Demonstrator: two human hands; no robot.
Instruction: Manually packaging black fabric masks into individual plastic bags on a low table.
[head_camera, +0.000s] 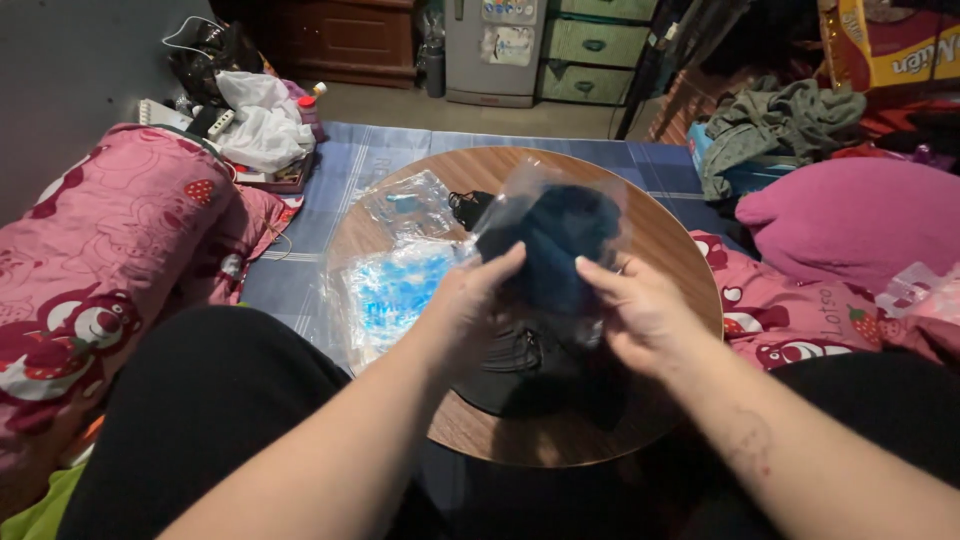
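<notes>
Clear plastic bag (560, 235) with a dark blue folded cloth (562, 250) inside, held up over the middle of the round wooden table (670, 250). Left hand (470, 305) pinches the bag's lower left side, fingers closed on it. Right hand (640, 310) grips the lower right side likewise. Black garment (530, 375) lies beneath, at the table's near edge. Stack of clear packets (395, 285) with blue contents toward the left edge.

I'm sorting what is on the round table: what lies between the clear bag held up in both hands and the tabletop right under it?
In the head view, a black garment lies on the round wooden table, under the clear bag with dark cloth held by the left hand and right hand.
</notes>
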